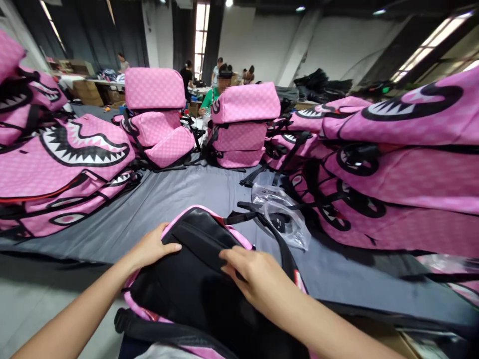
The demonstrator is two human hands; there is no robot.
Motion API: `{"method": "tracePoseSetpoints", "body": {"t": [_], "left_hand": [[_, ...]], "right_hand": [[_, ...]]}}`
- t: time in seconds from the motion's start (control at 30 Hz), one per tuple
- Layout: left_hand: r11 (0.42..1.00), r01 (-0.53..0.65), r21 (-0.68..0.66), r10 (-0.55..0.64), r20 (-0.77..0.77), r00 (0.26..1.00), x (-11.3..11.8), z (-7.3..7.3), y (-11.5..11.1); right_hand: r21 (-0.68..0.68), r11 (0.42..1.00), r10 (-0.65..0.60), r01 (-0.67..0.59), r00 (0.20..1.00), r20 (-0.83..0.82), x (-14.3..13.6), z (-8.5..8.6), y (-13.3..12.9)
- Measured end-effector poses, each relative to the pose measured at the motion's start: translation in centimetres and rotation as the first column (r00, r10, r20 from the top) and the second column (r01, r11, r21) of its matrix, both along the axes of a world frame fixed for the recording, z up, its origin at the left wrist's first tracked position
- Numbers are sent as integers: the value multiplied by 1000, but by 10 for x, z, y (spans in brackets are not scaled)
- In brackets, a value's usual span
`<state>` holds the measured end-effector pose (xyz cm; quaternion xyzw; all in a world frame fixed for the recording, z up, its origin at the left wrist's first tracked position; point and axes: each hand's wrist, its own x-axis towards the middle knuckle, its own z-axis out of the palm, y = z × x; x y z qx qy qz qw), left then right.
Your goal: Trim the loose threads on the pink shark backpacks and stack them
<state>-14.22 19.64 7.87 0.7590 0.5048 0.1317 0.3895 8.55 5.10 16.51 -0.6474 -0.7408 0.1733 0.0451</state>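
Observation:
A backpack [179,279] with a black back panel and pink edging lies tilted before me, its back facing up. My left hand [153,248] grips its upper left edge, thumb on the black panel and fingers mostly hidden behind the edge. Across the upper panel runs a flat black band [198,244]. At the right end of that band, my right hand [247,274] is closed with thumb and fingers pinched on it. One shoulder strap [282,244] trails off the right side; another padded strap [160,329] hangs along the lower left.
A clear plastic bag [282,217] with something black inside lies on the grey-covered table [209,187]. Pink shark-mouth backpacks are piled at left [75,159] and right [411,174]. More pink stacks [155,89] stand across the table. A person in green [209,99] is behind them.

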Motion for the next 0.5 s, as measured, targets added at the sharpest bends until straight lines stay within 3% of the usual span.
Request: {"method": "tracePoseSetpoints", "body": {"t": [0.03, 0.1, 0.17, 0.2, 0.27, 0.33, 0.43, 0.47, 0.5], "left_hand": [[1000, 19, -19, -18, 36, 999, 0, 4, -1], [998, 69, -3, -69, 75, 995, 4, 18, -9], [989, 130, 69, -133, 41, 990, 11, 44, -25], [977, 172, 128, -174, 5, 985, 16, 61, -34], [924, 264, 277, -249, -87, 965, 26, 103, -51], [840, 357, 410, -313, -172, 934, 38, 156, -61], [781, 397, 483, -334, -213, 918, 50, 247, -64], [785, 365, 500, -315, -186, 931, 52, 278, -63], [804, 262, 534, -225, -134, 965, 53, 307, -62]], "right_hand": [[-42, 999, -39, 30, 974, -222, -2, -1, -13], [-318, 948, -197, 25, 830, -522, -2, -10, -36], [-594, 804, -383, 1, 766, -517, 2, -25, -54], [-648, 761, -419, 18, 776, -471, 6, -30, -61], [-612, 787, -409, 79, 809, -422, 17, -32, -73], [-494, 861, -370, 118, 813, -450, 26, -15, -85], [-340, 929, -319, 148, 788, -526, 35, 38, -95], [-278, 949, -286, 150, 781, -555, 38, 59, -92], [-209, 967, -243, 145, 773, -587, 40, 80, -85]]}}
